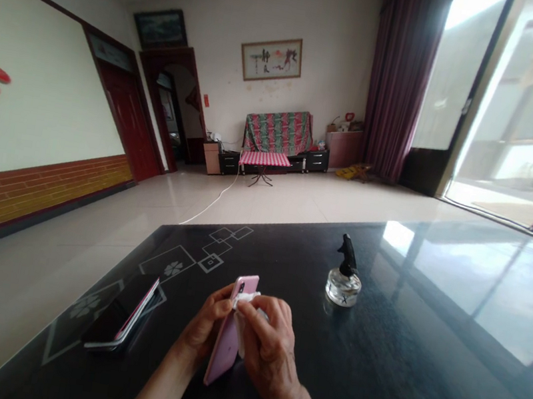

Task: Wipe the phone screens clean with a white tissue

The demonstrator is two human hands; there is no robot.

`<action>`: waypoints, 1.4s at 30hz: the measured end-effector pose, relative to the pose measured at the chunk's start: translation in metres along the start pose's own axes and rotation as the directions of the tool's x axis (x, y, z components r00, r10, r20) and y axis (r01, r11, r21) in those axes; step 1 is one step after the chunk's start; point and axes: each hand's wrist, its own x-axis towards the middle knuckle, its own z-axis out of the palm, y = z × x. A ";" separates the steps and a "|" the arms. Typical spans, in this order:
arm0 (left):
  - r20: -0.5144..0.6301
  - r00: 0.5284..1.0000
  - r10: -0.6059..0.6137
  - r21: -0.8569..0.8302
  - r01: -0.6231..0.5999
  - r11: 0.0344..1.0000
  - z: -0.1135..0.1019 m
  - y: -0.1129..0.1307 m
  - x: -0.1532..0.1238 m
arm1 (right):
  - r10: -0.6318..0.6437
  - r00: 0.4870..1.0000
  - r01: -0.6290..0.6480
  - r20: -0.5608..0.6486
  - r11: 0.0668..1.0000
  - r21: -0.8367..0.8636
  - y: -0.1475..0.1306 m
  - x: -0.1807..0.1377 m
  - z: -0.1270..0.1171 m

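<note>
Bottle (343, 287) bears "X"; left fingers (219, 309) clasp pink phone (222, 352), right fingers (255, 320) pinch white cloth (245, 298).

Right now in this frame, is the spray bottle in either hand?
No: the spray bottle stands on the black table, while the left hand holds the pink phone and the right hand a white wipe.

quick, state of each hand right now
Left hand: closed, holding the pink phone by its edge.
Right hand: closed on a white cloth, held against the phone.
</note>
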 end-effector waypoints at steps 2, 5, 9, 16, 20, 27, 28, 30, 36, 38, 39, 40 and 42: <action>-0.001 1.000 -0.011 0.042 0.011 0.999 0.000 0.003 0.001 | 0.013 1.000 -0.013 0.016 1.000 0.016 0.001 -0.002 0.001; -0.060 0.998 0.029 0.167 -0.018 0.986 0.001 0.005 0.004 | 0.102 0.994 -0.098 -0.044 0.993 0.070 0.009 -0.001 0.001; -0.185 0.970 0.156 0.405 -0.070 0.912 0.003 0.000 0.007 | 0.255 0.961 -0.227 -0.105 0.947 0.226 0.019 0.001 -0.001; -0.228 0.946 0.230 0.394 -0.126 0.910 0.004 -0.001 0.008 | 0.269 0.962 -0.245 -0.042 0.922 0.299 0.011 -0.002 0.003; -0.249 0.929 0.273 0.351 -0.176 0.920 0.008 0.008 0.006 | 0.259 0.966 -0.252 0.022 0.912 0.323 0.003 -0.003 0.005; -0.185 0.955 0.234 0.300 -0.172 0.938 0.018 0.015 0.003 | 0.322 0.945 -0.269 -0.061 0.867 0.419 -0.002 0.021 -0.002; -0.180 0.955 0.237 0.296 -0.177 0.939 0.019 0.016 0.004 | 0.315 0.947 -0.262 -0.058 0.866 0.426 -0.004 0.025 -0.001; -0.177 0.954 0.242 0.273 -0.188 0.943 0.022 0.018 0.004 | 0.302 0.952 -0.248 -0.057 0.865 0.437 -0.009 0.028 0.000; -0.218 0.943 0.250 0.196 -0.209 0.958 0.028 0.028 -0.001 | 0.259 0.966 -0.241 0.013 0.877 0.416 -0.021 0.014 0.004; -0.222 0.943 0.248 0.180 -0.211 0.961 0.029 0.030 -0.005 | 0.283 0.959 -0.262 0.012 0.871 0.415 -0.021 0.012 0.005; -0.218 0.946 0.239 0.171 -0.205 0.964 0.029 0.030 -0.008 | 0.296 0.955 -0.268 -0.003 0.869 0.417 -0.021 0.013 0.005; -0.211 0.951 0.228 0.164 -0.196 0.967 0.029 0.030 -0.010 | 0.307 0.951 -0.269 -0.024 0.867 0.420 -0.021 0.016 0.006; -0.190 0.958 0.216 0.155 -0.188 0.970 0.029 0.030 -0.014 | 0.302 0.952 -0.251 -0.055 0.869 0.426 -0.023 0.024 0.007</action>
